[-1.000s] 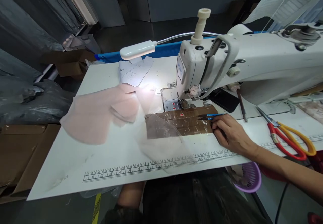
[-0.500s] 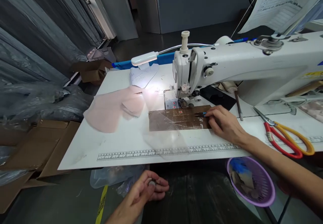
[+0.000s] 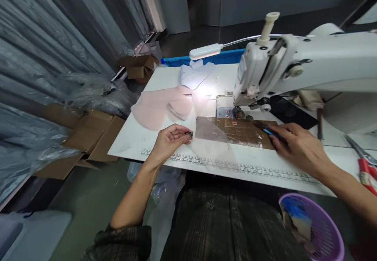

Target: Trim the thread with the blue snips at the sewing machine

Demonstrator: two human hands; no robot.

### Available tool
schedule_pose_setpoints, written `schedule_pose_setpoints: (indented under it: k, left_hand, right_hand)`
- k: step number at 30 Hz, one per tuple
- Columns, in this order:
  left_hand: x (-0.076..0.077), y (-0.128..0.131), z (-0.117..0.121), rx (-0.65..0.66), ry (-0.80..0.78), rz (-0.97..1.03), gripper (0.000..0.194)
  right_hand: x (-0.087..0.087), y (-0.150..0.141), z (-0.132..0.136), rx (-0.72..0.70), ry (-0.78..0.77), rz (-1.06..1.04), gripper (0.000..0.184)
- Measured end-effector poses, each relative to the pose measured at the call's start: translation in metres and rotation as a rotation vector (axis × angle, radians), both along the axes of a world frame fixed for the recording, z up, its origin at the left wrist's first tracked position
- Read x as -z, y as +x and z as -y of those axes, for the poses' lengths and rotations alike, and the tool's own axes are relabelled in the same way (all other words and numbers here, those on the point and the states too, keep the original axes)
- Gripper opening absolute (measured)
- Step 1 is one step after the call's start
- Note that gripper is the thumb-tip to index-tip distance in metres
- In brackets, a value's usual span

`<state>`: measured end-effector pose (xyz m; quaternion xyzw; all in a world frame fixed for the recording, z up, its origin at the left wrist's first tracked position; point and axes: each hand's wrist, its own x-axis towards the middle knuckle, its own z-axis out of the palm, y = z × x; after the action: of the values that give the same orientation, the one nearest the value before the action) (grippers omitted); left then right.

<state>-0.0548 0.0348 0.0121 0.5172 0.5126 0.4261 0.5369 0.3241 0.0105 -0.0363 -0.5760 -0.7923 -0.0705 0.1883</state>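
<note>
My left hand [image 3: 171, 141] hovers over the front of the white sewing table [image 3: 138, 139], its fingers pinched on a small dark metal piece [image 3: 188, 135]. My right hand [image 3: 297, 145] rests on the right end of a brown taped sheet [image 3: 235, 129] and holds a small blue-handled tool [image 3: 266, 129] against it. A clear plastic film [image 3: 215, 145] lies over the sheet's left part. The white sewing machine [image 3: 294, 64] stands just behind the sheet.
Pink fabric pieces [image 3: 156, 106] and white cut pieces [image 3: 196, 74] lie at the table's left under a lit lamp [image 3: 206, 52]. Red-handled scissors [image 3: 365, 167] sit at far right. A purple basket [image 3: 324, 229] hangs below. Cardboard boxes [image 3: 91, 135] stand on the floor left.
My left hand has risen from my lap to the table's front edge with the small dark piece. The view has swung to the left. My right hand has stayed on the brown sheet.
</note>
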Motion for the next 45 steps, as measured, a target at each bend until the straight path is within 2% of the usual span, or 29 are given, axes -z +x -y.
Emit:
schedule_pose_setpoints:
  k: [3, 6, 10, 14, 20, 23, 28, 35, 37, 40, 43, 45]
  left_hand:
    - [0.007, -0.009, -0.002, -0.031, -0.010, -0.006, 0.037]
    - [0.008, -0.021, 0.000, -0.076, 0.028, -0.132, 0.039]
    - [0.007, -0.041, -0.002, -0.095, 0.054, -0.418, 0.037]
    - [0.011, -0.050, -0.009, -0.082, 0.002, -0.508, 0.042]
    - [0.016, -0.046, -0.011, -0.066, 0.133, -0.617, 0.040]
    - [0.016, -0.043, -0.011, -0.108, 0.185, -0.624, 0.041]
    - [0.008, -0.037, -0.005, -0.191, 0.298, -0.612, 0.035]
    - [-0.005, -0.026, 0.003, -0.143, 0.440, -0.586, 0.021]
    - [-0.007, -0.024, 0.004, -0.099, 0.469, -0.574, 0.019]
    - [-0.011, -0.018, 0.003, -0.018, 0.495, -0.577, 0.018]
    - [-0.014, -0.006, -0.002, 0.111, 0.532, -0.589, 0.017]
    - [-0.017, 0.001, -0.007, 0.226, 0.561, -0.602, 0.020]
  right_hand:
    - [-0.002, -0.011, -0.013, 0.022, -0.011, -0.166, 0.040]
    - [-0.003, -0.028, -0.031, 0.067, 0.051, -0.277, 0.034]
    - [-0.002, -0.042, -0.050, 0.125, 0.017, -0.288, 0.031]
    - [-0.003, -0.049, -0.057, 0.132, -0.027, -0.305, 0.031]
    - [-0.010, -0.057, -0.057, 0.098, -0.097, -0.371, 0.025]
    - [-0.015, -0.056, -0.058, 0.074, -0.127, -0.389, 0.025]
    - [-0.020, -0.052, -0.056, 0.006, -0.142, -0.386, 0.027]
    - [-0.012, -0.054, -0.054, 0.034, -0.153, -0.424, 0.031]
    - [-0.012, -0.057, -0.054, -0.007, -0.210, -0.458, 0.032]
    - [-0.017, -0.062, -0.048, -0.204, -0.342, -0.551, 0.031]
    - [-0.027, -0.069, -0.032, -0.398, -0.478, -0.634, 0.031]
    - [-0.036, -0.070, -0.018, -0.434, -0.521, -0.646, 0.031]
